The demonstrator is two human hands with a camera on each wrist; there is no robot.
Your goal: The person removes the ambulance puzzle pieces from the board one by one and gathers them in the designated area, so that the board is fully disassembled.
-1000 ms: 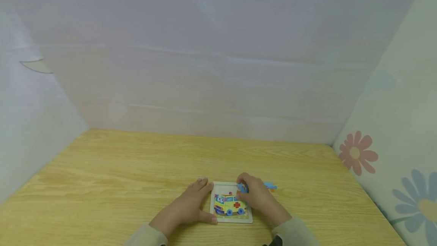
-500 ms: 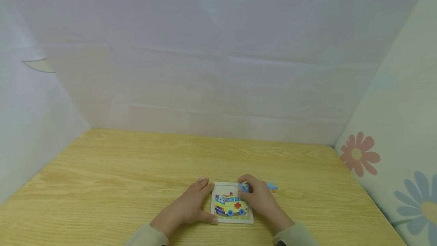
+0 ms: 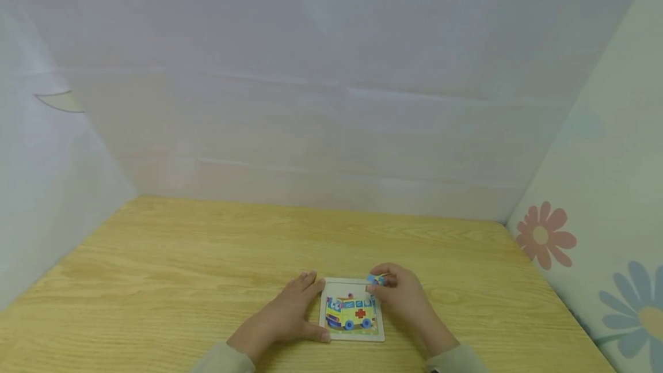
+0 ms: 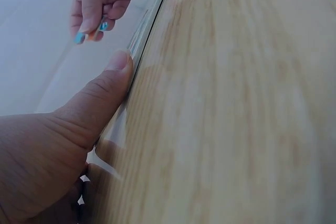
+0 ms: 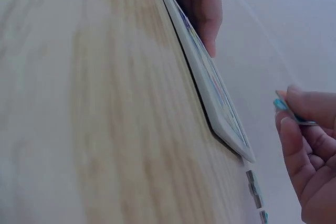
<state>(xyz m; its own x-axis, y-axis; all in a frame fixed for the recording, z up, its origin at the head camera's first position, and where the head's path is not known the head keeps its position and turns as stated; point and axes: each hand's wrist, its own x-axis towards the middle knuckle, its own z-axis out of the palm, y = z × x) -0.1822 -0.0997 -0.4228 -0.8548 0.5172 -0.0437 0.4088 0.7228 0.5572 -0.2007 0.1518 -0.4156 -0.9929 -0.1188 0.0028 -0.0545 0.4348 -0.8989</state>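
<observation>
A white-framed jigsaw puzzle tray [image 3: 357, 338] lies flat on the table, showing a yellow ambulance picture [image 3: 352, 313] with bare backing above it. My left hand [image 3: 287, 312] rests against the tray's left side with fingers spread; its thumb [image 4: 100, 95] presses the near corner. Between thumb and fingertips, my right hand [image 3: 409, 298] pinches a small blue puzzle piece [image 3: 375, 279], raised over the tray's top right corner. The right wrist view shows this puzzle piece [image 5: 280, 104] edge-on, held apart from the tray.
Loose puzzle pieces [image 5: 254, 187] lie on the table just beyond the tray's right side, mostly hidden behind my right hand in the head view. The wood-grain table [image 3: 207, 246] is bordered by pale cloth walls [image 3: 331, 131], flowered on the right.
My right hand has shifted right with the pinched puzzle piece, which has turned and now sits nearer the tray's corner. The left hand and the tray have stayed put.
</observation>
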